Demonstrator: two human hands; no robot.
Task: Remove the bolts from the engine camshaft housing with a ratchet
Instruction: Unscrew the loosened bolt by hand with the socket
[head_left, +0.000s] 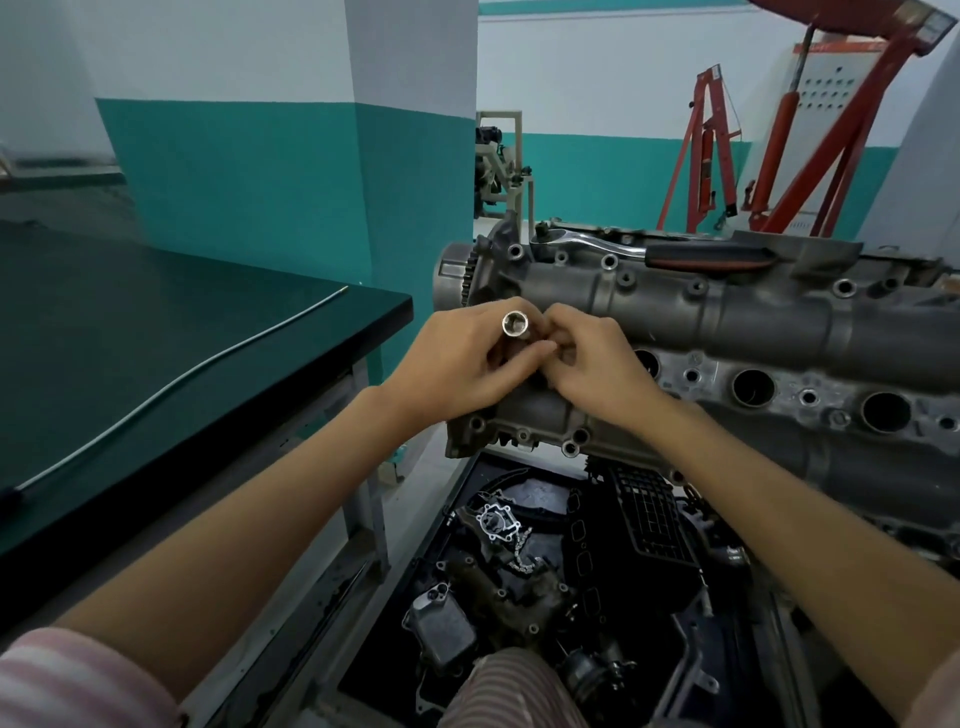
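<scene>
**Socket held at the near end of the camshaft housing**

The camshaft housing (675, 306) is seen as a long grey cast-metal body, dull and oil-stained, with rounded ridges along its length and small bolt holes dotted along its edges. Just below it three large round bores are counted in the lighter metal face. A toothed sprocket (470, 275) is seen at the housing's left end.

A bright metal socket (514, 326) is gripped in the curled fingers of the left hand (462, 364), its open end turned toward the camera, directly in front of the housing's left end. The right hand (592, 364) is closed with its fingertips pinched against the socket's far end; whether a bolt is pinched there cannot be told. The housing's near-left corner is hidden by both hands.

One ratchet (649, 249) is laid along the top of the housing, behind the hands, its chrome head toward the left and its dark grip with a red band toward the right.

Below the housing, a black tray (415, 566) with loose engine parts is seen. To the housing's left a dark green bench (156, 332) carries one thin metal rod (182, 379). Behind the housing, red hoist frames (779, 135) stand against the wall.
</scene>
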